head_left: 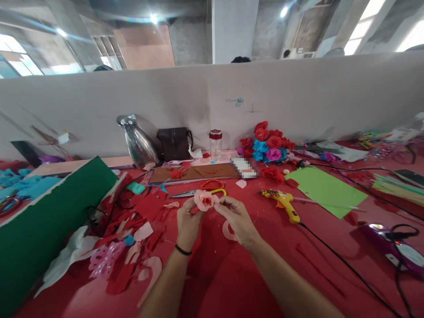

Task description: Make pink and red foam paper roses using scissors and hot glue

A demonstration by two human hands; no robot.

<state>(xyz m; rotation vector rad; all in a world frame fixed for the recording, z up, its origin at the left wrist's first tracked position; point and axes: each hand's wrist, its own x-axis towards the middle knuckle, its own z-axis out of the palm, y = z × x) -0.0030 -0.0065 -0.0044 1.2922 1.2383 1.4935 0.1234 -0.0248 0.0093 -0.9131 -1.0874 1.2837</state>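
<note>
A pink paper flower [204,201] with a red centre is held up in front of me over the red table. My left hand [190,221] is closed around its underside, a black band on that wrist. At the flower's right edge, my right hand [236,216] pinches a pale pink petal between thumb and fingers. Just behind the flower lie scissors [218,192] with yellow handles, partly hidden by it. A curved pink paper strip [228,230] lies on the table beside my right hand. Off to the right rests a yellow hot glue gun [284,204] with a clear glue stick in its back.
Red and pink paper scraps [145,232] litter the left, near a green board [59,225]. A steel jug [137,141], a dark bag [174,143], a lidded jar [216,145] and paper flowers [273,141] line the partition. Light green paper [326,190] and a cord [344,265] lie right.
</note>
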